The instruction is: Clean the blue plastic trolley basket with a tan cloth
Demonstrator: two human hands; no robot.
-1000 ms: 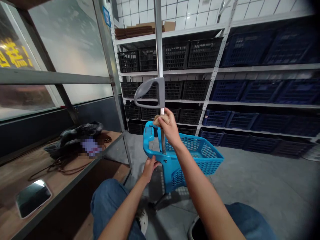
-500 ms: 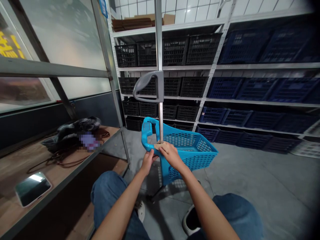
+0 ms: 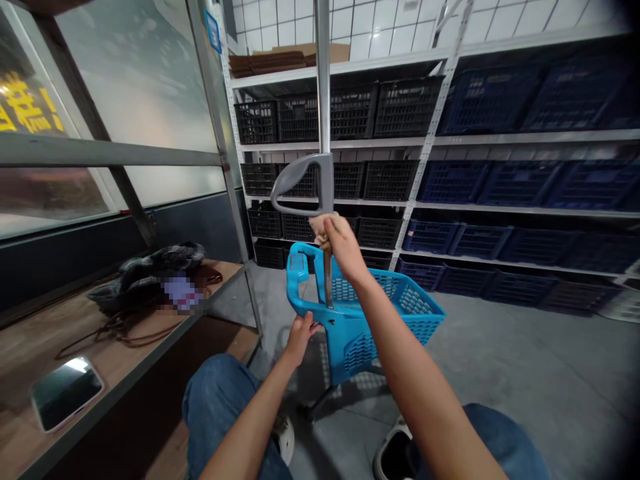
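Note:
A blue plastic shopping cart (image 3: pixel 350 333) with a perforated basket stands on the floor between my knees. From its near end rises a metal pole (image 3: pixel 324 100) bearing a grey loop handle (image 3: pixel 326 183). My right hand (image 3: pixel 344 243) is closed around the pole just below that handle, with a beige cloth (image 3: pixel 320 227) pressed between palm and metal. Lower down, my left hand (image 3: pixel 300 337) grips the cart's blue rim, thumb on top and fingers underneath. The cloth is partly hidden by my right fingers.
On the left, a wooden shelf (image 3: pixel 135 353) holds a phone (image 3: pixel 67 392) and a dark plaid bundle (image 3: pixel 145 267). White racks behind carry black crates (image 3: pixel 407 107) and blue crates (image 3: pixel 520 180). Flattened cardboard (image 3: pixel 270 63) lies on the top left rack.
My right hand has slid up the pole with the cloth, from the cart's rim to just under the grey handle. My left hand stays on the rim. The view has shifted slightly.

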